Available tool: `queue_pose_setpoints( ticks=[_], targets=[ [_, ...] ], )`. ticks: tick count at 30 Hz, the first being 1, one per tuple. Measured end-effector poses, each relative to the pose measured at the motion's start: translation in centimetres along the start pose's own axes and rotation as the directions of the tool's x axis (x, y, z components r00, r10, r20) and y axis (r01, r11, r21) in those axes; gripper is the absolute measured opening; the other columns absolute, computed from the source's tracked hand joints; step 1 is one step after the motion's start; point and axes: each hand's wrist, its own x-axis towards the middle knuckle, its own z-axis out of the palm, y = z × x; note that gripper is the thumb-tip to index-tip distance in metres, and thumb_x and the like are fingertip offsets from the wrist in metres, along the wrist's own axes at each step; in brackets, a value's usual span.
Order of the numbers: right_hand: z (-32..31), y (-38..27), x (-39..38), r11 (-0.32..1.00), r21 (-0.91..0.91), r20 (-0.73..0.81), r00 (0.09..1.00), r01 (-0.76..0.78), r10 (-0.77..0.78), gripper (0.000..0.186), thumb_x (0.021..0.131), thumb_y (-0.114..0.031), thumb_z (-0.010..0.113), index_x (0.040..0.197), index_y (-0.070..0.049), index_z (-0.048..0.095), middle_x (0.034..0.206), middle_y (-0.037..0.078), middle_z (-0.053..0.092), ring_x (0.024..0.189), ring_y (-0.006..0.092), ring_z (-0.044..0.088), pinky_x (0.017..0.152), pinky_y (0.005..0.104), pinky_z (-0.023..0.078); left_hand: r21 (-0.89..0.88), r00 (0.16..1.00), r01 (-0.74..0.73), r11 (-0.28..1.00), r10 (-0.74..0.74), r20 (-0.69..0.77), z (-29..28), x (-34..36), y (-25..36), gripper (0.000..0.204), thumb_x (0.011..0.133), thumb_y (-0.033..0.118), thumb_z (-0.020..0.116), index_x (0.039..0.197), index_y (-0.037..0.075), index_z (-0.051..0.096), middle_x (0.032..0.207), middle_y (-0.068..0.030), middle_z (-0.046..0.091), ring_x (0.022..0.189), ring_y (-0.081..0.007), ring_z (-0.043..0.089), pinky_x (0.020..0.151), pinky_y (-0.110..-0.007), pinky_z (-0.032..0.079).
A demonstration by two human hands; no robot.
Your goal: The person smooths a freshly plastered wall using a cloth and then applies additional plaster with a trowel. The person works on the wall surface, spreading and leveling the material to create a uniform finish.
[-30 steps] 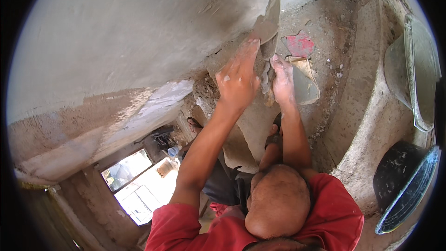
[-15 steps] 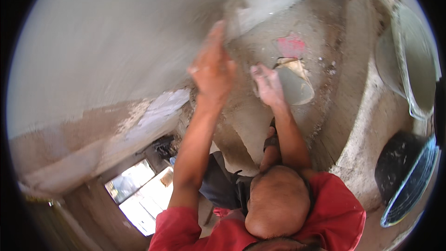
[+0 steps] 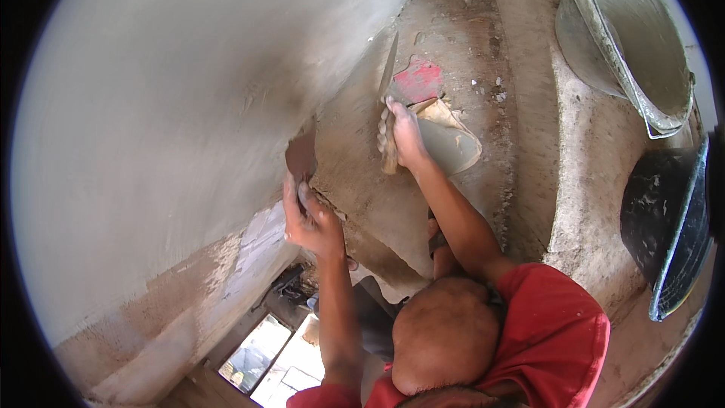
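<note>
My left hand is closed on a small flat scraper, its reddish-brown blade against the lower edge of the smooth grey plastered wall. Up and to the right, my right hand grips a pointed trowel by its wooden handle, the blade angled away from me. Just right of that hand lies a flat container with a torn pale rim and grey material in it. A red-stained piece lies beyond it on the rough, dusty surface.
A large grey bucket stands at the upper right, with a black basin below it. A rough concrete ledge runs along the right. My sandalled foot shows below my right arm. A bright opening lies at the lower left.
My hands have moved apart: the left, earlier beside the trowel and then blurred higher on the wall, has come down to the wall's lower edge with the scraper. The view has shifted too.
</note>
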Motion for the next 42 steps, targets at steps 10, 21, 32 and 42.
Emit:
queue_pose_setpoints(
  ticks=[10, 21, 32, 42],
  targets=[
    [3.1, -5.3, 6.0, 0.957, 0.202, -0.239, 0.958, 0.209, -0.159, 0.037, 0.106, -0.045, 0.052, 0.091, -0.011, 0.050, 0.065, 0.006, 0.051, 0.046, 0.0208, 0.050, 0.041, 0.0391, 0.046, 0.016, 0.951, 0.308, 0.951, -0.308, 0.036, -2.7, -4.7, -1.8, 0.030, 0.105, 0.001, 0.056, 0.132, -0.012, 0.064, 0.123, -0.0215, 0.073, 0.109, -0.0258, 0.072, 0.095, -0.037, 0.058],
    [4.0, -3.8, 8.9, 0.968, 0.243, -0.160, 0.987, 0.065, -0.026, 0.034, 0.106, -0.042, 0.051, 0.093, -0.010, 0.051, 0.065, 0.006, 0.051, 0.046, 0.0220, 0.051, 0.041, 0.0409, 0.046, -0.056, 0.916, 0.400, 0.915, -0.398, 0.050, -2.2, -5.4, -2.6, 0.031, 0.105, 0.001, 0.057, 0.134, -0.012, 0.063, 0.121, -0.0206, 0.073, 0.107, -0.0240, 0.071, 0.096, -0.036, 0.057],
    [3.4, -5.6, 9.8, 0.979, 0.147, -0.175, 0.977, 0.145, -0.118, 0.036, 0.106, -0.042, 0.054, 0.090, -0.010, 0.052, 0.062, 0.007, 0.052, 0.043, 0.0225, 0.051, 0.038, 0.0393, 0.045, -0.149, 0.909, 0.415, 0.898, -0.416, 0.027, -1.3, -6.2, -2.9, 0.029, 0.104, -0.004, 0.057, 0.131, -0.010, 0.067, 0.119, -0.0194, 0.075, 0.103, -0.0223, 0.073, 0.094, -0.034, 0.057],
    [3.5, -6.1, 10.2, 0.991, 0.131, -0.110, 0.994, 0.002, 0.013, 0.035, 0.106, -0.043, 0.054, 0.089, -0.012, 0.050, 0.062, 0.006, 0.052, 0.043, 0.0217, 0.050, 0.039, 0.0405, 0.045, -0.120, 0.932, 0.363, 0.924, -0.359, 0.050, -1.3, -6.6, -3.8, 0.029, 0.102, -0.005, 0.058, 0.130, -0.011, 0.066, 0.119, -0.0207, 0.075, 0.104, -0.0230, 0.074, 0.093, -0.034, 0.059]
  ],
)
